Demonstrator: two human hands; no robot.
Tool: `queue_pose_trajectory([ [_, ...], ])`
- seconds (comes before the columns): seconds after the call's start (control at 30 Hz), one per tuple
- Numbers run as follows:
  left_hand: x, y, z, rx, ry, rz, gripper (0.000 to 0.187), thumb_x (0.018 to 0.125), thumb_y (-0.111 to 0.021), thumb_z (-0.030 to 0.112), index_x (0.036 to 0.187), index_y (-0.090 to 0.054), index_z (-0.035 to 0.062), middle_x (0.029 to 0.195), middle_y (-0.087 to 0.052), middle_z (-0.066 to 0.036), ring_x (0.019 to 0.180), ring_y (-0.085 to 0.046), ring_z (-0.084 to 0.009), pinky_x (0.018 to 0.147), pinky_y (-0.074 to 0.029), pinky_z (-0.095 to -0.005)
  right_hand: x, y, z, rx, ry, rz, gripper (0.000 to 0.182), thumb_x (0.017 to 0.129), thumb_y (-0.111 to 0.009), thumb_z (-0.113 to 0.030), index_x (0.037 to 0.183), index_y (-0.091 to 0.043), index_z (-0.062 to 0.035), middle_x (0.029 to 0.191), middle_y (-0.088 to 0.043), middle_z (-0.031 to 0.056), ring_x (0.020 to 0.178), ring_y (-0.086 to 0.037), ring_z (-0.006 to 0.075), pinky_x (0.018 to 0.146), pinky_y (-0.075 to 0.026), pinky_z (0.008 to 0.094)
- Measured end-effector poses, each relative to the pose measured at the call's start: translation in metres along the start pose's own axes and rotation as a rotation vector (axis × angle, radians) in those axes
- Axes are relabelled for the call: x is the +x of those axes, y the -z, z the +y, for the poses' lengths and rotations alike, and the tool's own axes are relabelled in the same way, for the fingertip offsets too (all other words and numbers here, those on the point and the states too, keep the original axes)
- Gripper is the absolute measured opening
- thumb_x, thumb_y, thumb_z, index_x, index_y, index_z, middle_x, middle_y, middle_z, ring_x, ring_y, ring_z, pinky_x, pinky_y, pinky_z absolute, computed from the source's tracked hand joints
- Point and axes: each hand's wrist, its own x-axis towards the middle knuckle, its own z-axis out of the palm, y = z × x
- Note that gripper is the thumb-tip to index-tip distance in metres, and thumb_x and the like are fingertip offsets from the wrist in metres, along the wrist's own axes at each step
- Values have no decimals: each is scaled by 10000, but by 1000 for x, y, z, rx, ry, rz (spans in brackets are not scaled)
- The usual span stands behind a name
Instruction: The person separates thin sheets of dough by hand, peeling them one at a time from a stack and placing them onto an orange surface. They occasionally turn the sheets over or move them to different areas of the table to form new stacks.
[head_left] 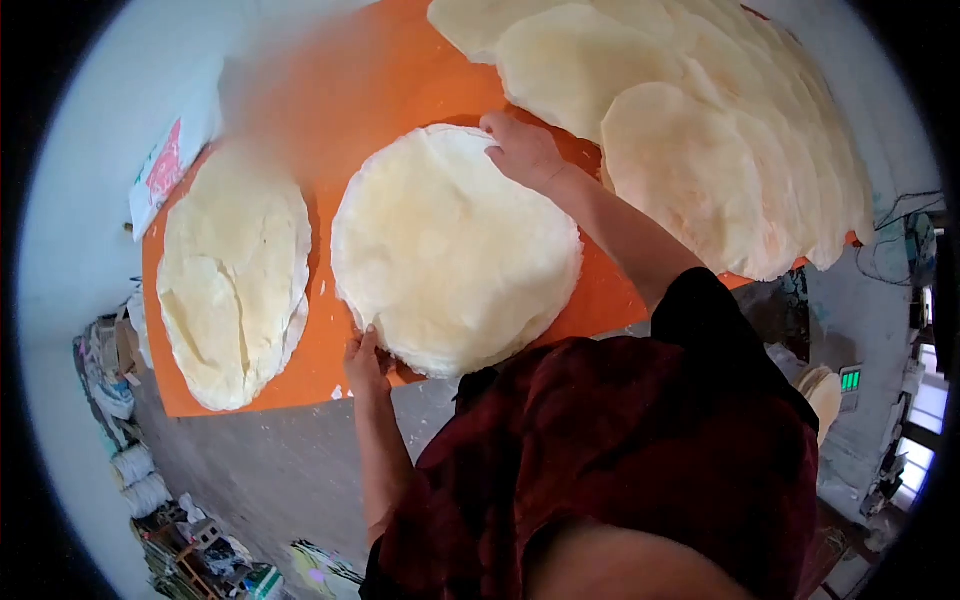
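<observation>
A stack of thin, round, pale yellow sheets (450, 250) lies on the orange table (335, 60) in front of me. My left hand (368, 362) pinches the stack's edge at the near left, thumb on top and fingers partly hidden beneath. At the far right edge of the same stack is my right hand (525, 150), its fingers closed on the rim. To the left lies an oval pile of similar sheets (235, 270), with a folded piece on top. Many overlapping sheets (690, 150) cover the table's right end.
A white bag with pink print (165, 165) leans at the table's left end. Bundled goods and rolls (145, 495) stand on the floor at the lower left. A green-lit display (850, 380) is at the right, beside pale round sheets (820, 400).
</observation>
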Motion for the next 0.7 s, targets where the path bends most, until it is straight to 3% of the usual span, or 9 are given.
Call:
queue_pose_trajectory([
  [0.13, -9, -11, 10, -49, -22, 3, 177, 834, -532, 231, 866, -503, 59, 687, -539, -16, 521, -481, -85, 436, -389, -210, 5, 15, -11, -141, -68, -406, 211, 747, -549, -167, 913, -571, -38, 888, -587, 139, 841, -566, 261, 713, -436, 379],
  [0.17, -13, -10, 12, -56, -7, 15, 179, 839, -523, 232, 871, -500, 58, 687, -540, -18, 517, -476, -85, 434, -385, -208, 4, 21, -20, -136, -49, -442, 259, 748, -559, -196, 927, -588, -11, 882, -602, 131, 825, -576, 229, 712, -444, 340],
  [0.27, -14, -1, 15, -103, -20, 4, 177, 852, -499, 234, 874, -498, 59, 689, -546, -27, 508, -469, -88, 434, -377, -206, 2, 37, -58, 608, -295, -571, 336, 758, -572, -241, 968, -578, 21, 901, -606, 105, 818, -574, 179, 719, -444, 297],
  [0.37, -12, 20, 4, -119, -105, -34, 166, 861, -484, 229, 854, -504, 64, 686, -555, -39, 508, -477, -98, 442, -381, -210, 1, 58, -116, 721, -212, -542, 367, 751, -593, -228, 988, -567, 51, 894, -602, 76, 802, -568, 141, 712, -446, 269],
  [0.43, -18, 24, 2, -61, -182, -13, 160, 865, -477, 223, 840, -511, 68, 678, -558, -44, 506, -478, -102, 445, -379, -216, 5, 55, -146, 808, -148, -512, 347, 708, -625, -261, 935, -594, 0, 820, -601, 64, 703, -558, 144, 627, -445, 276],
  [0.53, -33, 31, 5, -40, -134, -157, 202, 872, -465, 257, 823, -518, 69, 659, -556, -41, 505, -481, -108, 461, -386, -224, 14, 63, -203, 952, 32, -512, 365, 705, -650, -290, 925, -588, -6, 842, -606, 70, 725, -576, 147, 628, -456, 275],
  [0.57, -38, 31, 7, -83, -54, -214, 220, 872, -462, 274, 836, -522, 65, 662, -559, -38, 506, -483, -108, 459, -389, -229, 31, 52, -212, 1230, 29, -557, 400, 685, -683, -263, 971, -568, -8, 866, -608, 92, 797, -594, 197, 739, -478, 343],
  [0.63, -53, 30, 17, -162, 107, -322, 261, 873, -457, 309, 861, -530, 59, 668, -564, -32, 507, -488, -108, 455, -397, -239, 12, 95, -259, 1237, -3, -505, 360, 800, -554, -214, 1045, -488, 42, 965, -573, 161, 867, -580, 233, 768, -489, 354],
  [0.7, -55, 34, 16, -265, 15, -497, 437, 856, -433, 425, 1103, -445, 65, 940, -553, -67, 808, -536, -174, 680, -450, -335, 5, 123, -279, 1331, -1, -592, 359, 848, -509, -192, 1091, -446, 65, 1020, -554, 198, 892, -579, 242, 770, -499, 354],
])
